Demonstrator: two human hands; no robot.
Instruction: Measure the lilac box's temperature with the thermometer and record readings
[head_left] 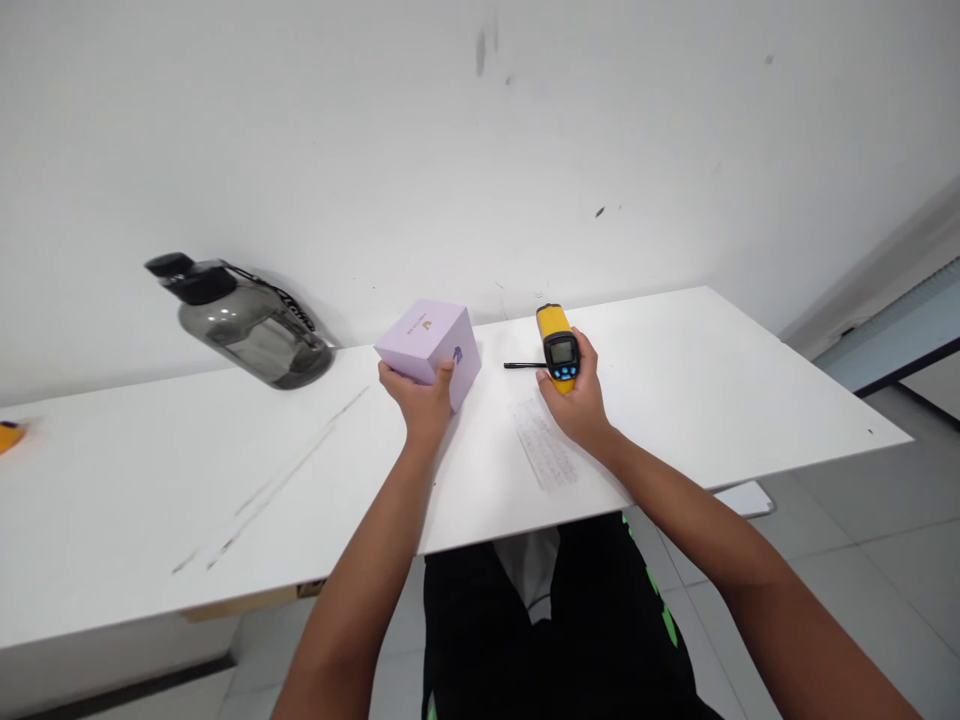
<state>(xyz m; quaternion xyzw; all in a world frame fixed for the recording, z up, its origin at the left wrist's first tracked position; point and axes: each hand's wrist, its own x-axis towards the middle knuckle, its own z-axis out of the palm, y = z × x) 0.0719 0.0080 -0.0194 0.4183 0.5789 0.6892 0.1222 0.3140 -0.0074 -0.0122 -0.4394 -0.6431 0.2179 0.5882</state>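
My left hand [421, 402] grips a lilac cardboard box [437, 343] by its near side, thumb on the right face and fingers around the lower left edge. The box looks slightly tilted; I cannot tell whether it touches the table. In my right hand [581, 400] is a yellow and black infrared thermometer [559, 350], its small grey screen and blue buttons facing me and its front end pointing to the wall. A thin black pen [523, 366] lies on the table just left of the thermometer, its right end hidden behind it.
A grey see-through water bottle [255, 325] with a black lid stands by the wall on the left. Faint writing [546, 443] marks the white table [712, 390] before me. An orange object [9, 436] shows at the far left edge. A white flat item [744, 499] sits below the table's front edge.
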